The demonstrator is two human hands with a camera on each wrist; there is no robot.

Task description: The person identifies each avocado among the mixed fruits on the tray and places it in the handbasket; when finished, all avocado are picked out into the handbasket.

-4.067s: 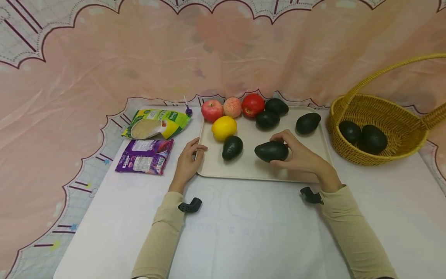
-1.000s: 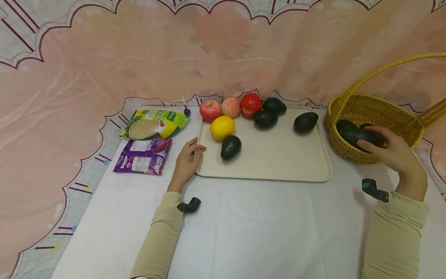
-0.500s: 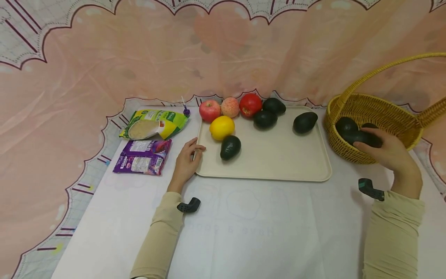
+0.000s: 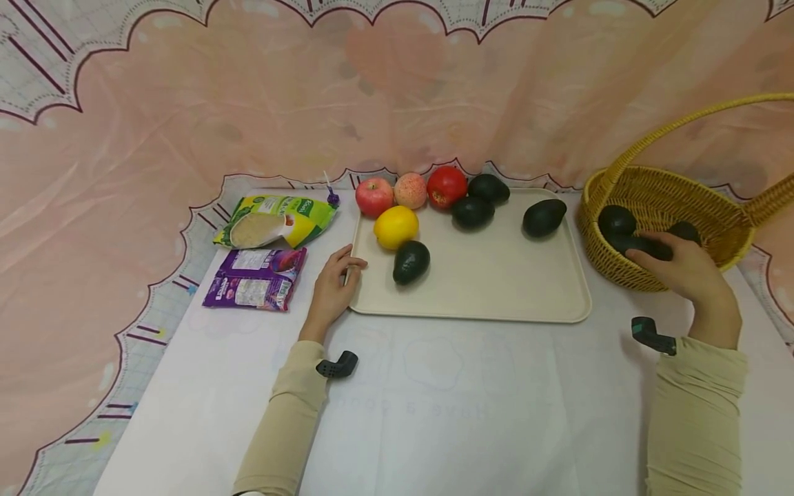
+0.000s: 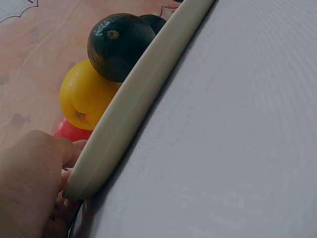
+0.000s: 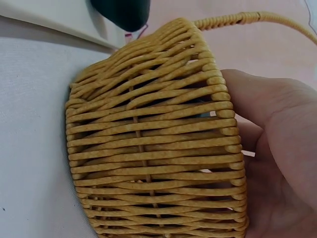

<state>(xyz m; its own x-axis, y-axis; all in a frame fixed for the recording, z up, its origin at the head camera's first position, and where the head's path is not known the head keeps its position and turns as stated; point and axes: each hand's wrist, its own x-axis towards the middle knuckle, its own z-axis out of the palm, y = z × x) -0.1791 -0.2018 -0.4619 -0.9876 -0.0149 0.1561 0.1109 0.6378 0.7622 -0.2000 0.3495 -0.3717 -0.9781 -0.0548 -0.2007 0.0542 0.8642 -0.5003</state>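
From the head view: here's my right hand (image 4: 695,272), reaching over the near rim of the basket (image 4: 606,260), thumb and fingers narrow around the dark avocado (image 4: 635,246). The fruit is down inside, to the left of my palm, its long axis running roughly left to right, right end under my fingers, left end towards the tray (image 4: 496,284). That lie is what counts, I judge, because 2 more sit close: a rounder dark fruit (image 4: 617,220) just behind its left end, and a partly covered fruit (image 4: 685,230) behind my knuckles. Touching or apart? I can't tell. My left hand (image 4: 331,289) is well away, at the tray's left edge, so the right is clearly nearer.

Over to the left wrist: my fingers bend at the tray's corner; whether they grip or merely rest, I can't tell. Beyond the tray wall come the lemon (image 5: 85,94) and a tray avocado (image 5: 119,45), its stem end facing me.

And the right wrist: woven wall in front, my thumb crossing the rim, fingertips lost behind the weave. What I'm holding is hidden from here.
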